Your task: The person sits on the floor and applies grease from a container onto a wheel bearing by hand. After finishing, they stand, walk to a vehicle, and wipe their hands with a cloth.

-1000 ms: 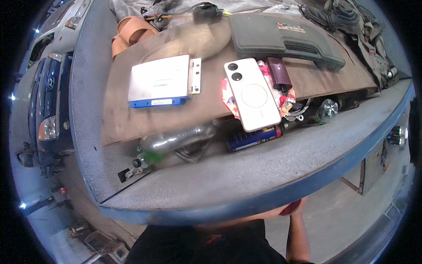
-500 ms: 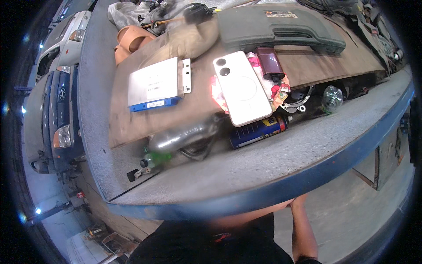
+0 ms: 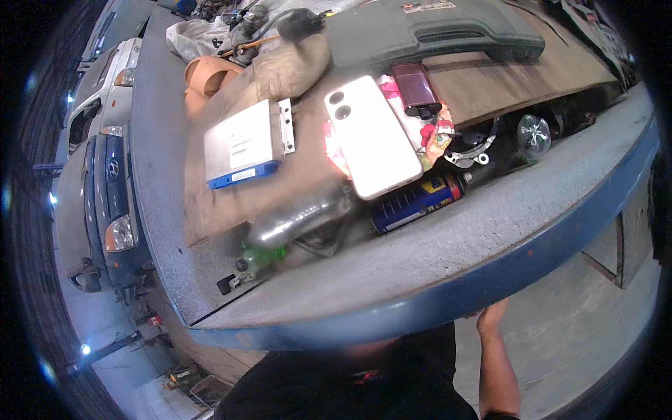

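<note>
The blue rim of the workbench [image 3: 448, 302] hides most of both arms. Part of my right hand [image 3: 494, 316] shows just below that rim, with its fingers tucked out of sight. Only a sliver of skin shows farther left, and my left hand itself is hidden. On the bench above lie a white phone [image 3: 374, 136] on a patterned cloth, a dark red box-shaped device [image 3: 415, 85] and a blue spray can [image 3: 418, 204] lying on its side. To their left rests a silver electronic control unit [image 3: 239, 143] with a blue edge.
A grey tool case [image 3: 434, 35] lies at the back, near a beige glove [image 3: 297, 66] and orange rings [image 3: 206, 77]. Plastic bottles [image 3: 301, 218], a metal bracket [image 3: 470, 155] and a key [image 3: 234, 282] lie toward the front. A dark blue vehicle [image 3: 112, 203] stands left.
The view has shifted, so the bench and its things sit slightly differently. The forearm that stretched across below the rim has mostly gone from sight. My right hand remains at the rim.
</note>
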Tool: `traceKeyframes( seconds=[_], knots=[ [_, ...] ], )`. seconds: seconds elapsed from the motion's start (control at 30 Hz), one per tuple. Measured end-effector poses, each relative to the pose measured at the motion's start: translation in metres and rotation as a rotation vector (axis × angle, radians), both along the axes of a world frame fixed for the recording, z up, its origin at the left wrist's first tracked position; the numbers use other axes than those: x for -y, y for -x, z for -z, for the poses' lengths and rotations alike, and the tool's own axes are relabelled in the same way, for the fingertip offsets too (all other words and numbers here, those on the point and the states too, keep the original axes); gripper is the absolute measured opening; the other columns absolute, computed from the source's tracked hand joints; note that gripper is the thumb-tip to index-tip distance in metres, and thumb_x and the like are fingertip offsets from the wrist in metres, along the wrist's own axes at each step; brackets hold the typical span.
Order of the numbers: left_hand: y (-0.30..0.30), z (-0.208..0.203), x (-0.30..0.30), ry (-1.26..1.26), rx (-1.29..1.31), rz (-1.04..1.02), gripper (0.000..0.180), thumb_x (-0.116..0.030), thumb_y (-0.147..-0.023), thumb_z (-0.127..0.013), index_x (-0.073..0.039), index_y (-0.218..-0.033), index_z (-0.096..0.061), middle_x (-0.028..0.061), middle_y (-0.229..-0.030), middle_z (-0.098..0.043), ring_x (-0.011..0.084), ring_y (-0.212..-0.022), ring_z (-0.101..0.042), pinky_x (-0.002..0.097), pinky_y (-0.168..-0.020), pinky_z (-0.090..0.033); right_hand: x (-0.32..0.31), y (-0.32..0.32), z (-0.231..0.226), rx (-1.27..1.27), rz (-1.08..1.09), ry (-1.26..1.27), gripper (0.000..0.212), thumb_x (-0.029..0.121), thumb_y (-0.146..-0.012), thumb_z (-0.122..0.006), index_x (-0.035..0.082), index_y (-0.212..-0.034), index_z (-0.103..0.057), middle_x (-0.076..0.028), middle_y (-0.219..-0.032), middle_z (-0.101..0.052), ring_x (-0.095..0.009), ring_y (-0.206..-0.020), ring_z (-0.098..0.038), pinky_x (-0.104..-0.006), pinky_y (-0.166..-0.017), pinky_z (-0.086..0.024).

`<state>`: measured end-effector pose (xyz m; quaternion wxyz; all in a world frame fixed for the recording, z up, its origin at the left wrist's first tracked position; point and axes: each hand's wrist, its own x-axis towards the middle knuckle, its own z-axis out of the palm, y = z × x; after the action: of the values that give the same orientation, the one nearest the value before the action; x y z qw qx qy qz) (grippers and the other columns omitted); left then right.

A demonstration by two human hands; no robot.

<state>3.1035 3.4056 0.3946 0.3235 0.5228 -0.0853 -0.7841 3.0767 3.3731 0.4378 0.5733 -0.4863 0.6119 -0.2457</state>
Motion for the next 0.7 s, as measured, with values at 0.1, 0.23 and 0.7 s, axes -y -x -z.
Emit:
traceKeyframes(
  seconds=[0.1,0.23,0.7],
  knots=[
    [0.006,0.002,0.000,-0.005,0.013,-0.010,0.048,-0.044,-0.096,-0.039,-0.005,-0.119,-0.056,0.0168,-0.116,-0.059,0.0304,-0.105,-0.057,0.0399,-0.087,-0.044,-0.019,0.027,0.074,0.149,0.237,-0.105,0.055,0.039,-0.095,-0.040,-0.001,-0.133,-0.040,-0.015,-0.129,-0.048,-0.025,-0.120,-0.045,-0.0392,-0.102,-0.034],
    [0.009,0.008,-0.001,0.018,0.064,-0.005,0.050,-0.045,-0.095,-0.040,-0.005,-0.120,-0.056,0.0181,-0.117,-0.059,0.0320,-0.106,-0.057,0.0406,-0.087,-0.044,-0.004,-0.015,0.028,0.487,0.460,-0.238,0.078,0.062,-0.093,-0.029,0.001,-0.141,-0.031,-0.010,-0.139,-0.040,-0.026,-0.125,-0.039,-0.0390,-0.107,-0.028],
    [-0.081,-0.019,0.087,-0.185,0.132,-0.333,0.043,-0.042,-0.095,-0.042,-0.006,-0.102,-0.064,0.0087,-0.101,-0.066,0.0233,-0.091,-0.062,0.0374,-0.081,-0.048,0.015,0.000,-0.091,1.262,0.441,-0.494,0.103,0.080,-0.081,-0.013,0.003,-0.148,-0.011,-0.018,-0.155,-0.012,-0.030,-0.143,-0.012,-0.0446,-0.116,-0.010]
  ],
)
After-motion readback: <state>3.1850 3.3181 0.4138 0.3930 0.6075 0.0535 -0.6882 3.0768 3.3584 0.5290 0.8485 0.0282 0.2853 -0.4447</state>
